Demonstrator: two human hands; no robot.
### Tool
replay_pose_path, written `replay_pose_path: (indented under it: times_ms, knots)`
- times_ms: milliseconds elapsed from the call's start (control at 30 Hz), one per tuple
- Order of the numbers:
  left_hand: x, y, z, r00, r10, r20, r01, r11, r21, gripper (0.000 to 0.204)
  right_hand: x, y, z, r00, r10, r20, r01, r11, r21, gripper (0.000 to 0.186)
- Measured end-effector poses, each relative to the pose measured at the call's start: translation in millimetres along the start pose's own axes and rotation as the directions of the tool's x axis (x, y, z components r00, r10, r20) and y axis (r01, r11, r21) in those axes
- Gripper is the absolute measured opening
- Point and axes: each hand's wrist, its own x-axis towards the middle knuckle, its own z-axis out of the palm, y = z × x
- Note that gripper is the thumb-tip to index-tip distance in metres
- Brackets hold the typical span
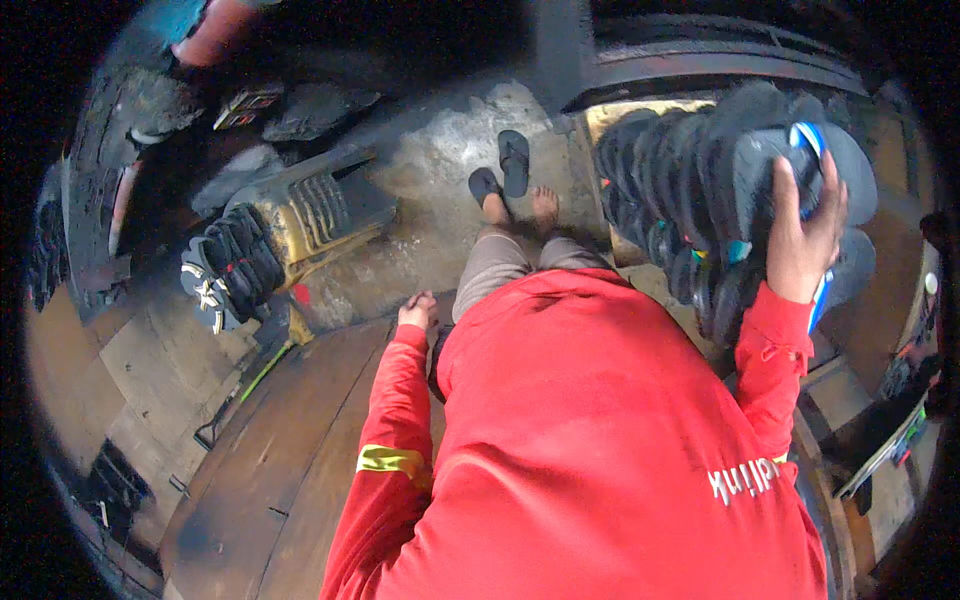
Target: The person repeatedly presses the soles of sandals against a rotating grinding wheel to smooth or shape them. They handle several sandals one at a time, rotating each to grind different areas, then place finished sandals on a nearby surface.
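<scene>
Head view: at the right end of the row of dark flip-flops (pixel 685 165), your right hand (pixel 806 220) spreads its fingers over 1 blue-strapped flip-flop (pixel 808 137), grip unclear, not yet clear of that row; your left hand (pixel 418 308), well left of it, curls loosely, contents hidden.

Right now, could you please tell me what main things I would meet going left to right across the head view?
Star-marked sandals, yellow slatted stand, left hand, empty dark sandal, bare right foot, row of mostly dark sandals with the right hand toward its right end.
</scene>
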Motion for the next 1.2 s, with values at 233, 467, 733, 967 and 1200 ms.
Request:
replay_pose_path:
  times_ms: [233,467,733,967,1200]
  knots:
    - [5.3,-27.3,-7.5,0.944,0.273,0.186,-0.301,0.943,0.144,0.021,-2.3,12.8,-3.8,1.000,0.006,0.006,-0.005,0.999,-0.036,0.076]
    - [-34.8,46.4,-25.1,0.991,0.136,-0.015,-0.137,0.987,-0.085,0.039,-8.0,13.4,-11.1,0.999,-0.023,-0.029,0.023,0.999,-0.031,0.075]
    - [-41.0,41.7,-12.9,0.944,0.329,0.031,-0.330,0.933,0.141,0.038,-31.1,-23.8,-15.4,0.995,-0.099,0.024,0.100,0.993,-0.066,0.072]
    - [-26.7,-15.2,-14.0,0.988,0.102,0.115,-0.110,0.992,0.066,0.044,-28.4,-22.9,-16.8,0.989,-0.140,0.035,0.142,0.989,-0.034,0.064]
    - [-20.9,-13.0,-17.2,0.991,-0.004,0.135,0.050,0.939,-0.341,0.043,-20.7,-12.5,-10.3,0.985,-0.171,0.017,0.171,0.985,-0.003,0.060]
